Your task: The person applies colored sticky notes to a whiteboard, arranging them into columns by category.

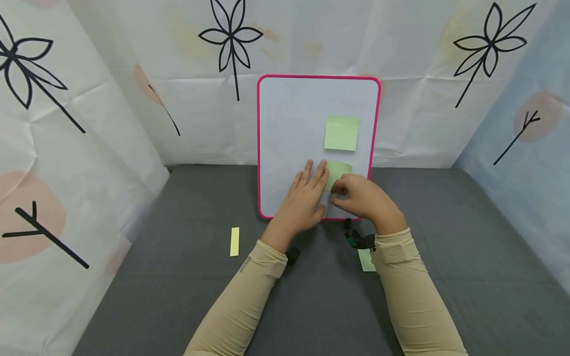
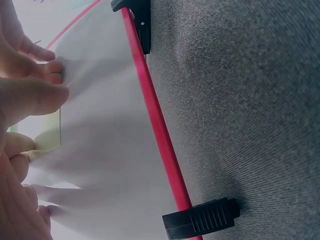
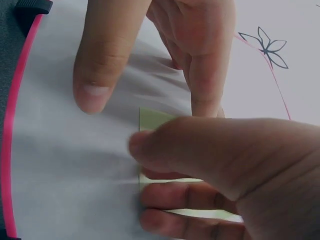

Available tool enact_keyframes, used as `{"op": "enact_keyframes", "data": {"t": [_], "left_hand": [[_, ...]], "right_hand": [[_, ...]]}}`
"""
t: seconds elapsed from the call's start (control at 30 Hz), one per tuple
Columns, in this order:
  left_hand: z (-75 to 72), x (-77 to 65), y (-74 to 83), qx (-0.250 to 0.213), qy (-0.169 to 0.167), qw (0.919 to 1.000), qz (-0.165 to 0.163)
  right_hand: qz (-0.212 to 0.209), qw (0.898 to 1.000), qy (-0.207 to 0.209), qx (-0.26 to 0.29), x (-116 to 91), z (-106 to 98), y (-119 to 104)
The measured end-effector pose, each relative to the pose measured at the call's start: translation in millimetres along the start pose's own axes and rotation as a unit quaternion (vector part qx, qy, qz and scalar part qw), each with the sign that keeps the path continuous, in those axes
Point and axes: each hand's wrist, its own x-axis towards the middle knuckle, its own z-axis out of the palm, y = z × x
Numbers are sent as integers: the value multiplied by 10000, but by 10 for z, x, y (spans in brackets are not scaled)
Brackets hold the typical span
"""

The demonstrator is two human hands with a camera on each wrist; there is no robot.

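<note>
A whiteboard with a pink frame stands upright at the back of the table. Two light green sticky notes are on its right half, the upper note apart from both hands. My left hand lies against the board, fingers straight, fingertips touching the left edge of the lower note. Bent fingers of my right hand touch that note's lower right part and hide some of it. In the right wrist view, the right thumb sits apart from the fingers, over the note.
On the grey table, a narrow yellow paper strip lies left of the left arm. Another green note is partly hidden by the right sleeve. A black clip grips the board's lower edge. White patterned sheets surround the table.
</note>
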Motion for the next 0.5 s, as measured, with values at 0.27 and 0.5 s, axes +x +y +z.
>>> {"op": "enact_keyframes", "data": {"t": [0.27, 0.5], "left_hand": [[-12, -1, 12, 2, -121, 9999, -117], [-12, -10, 6, 49, -141, 9998, -132]], "right_hand": [[-33, 9966, 766, -305, 0, 3, 1], [-306, 9900, 1350, -283, 18, 48, -7]]}}
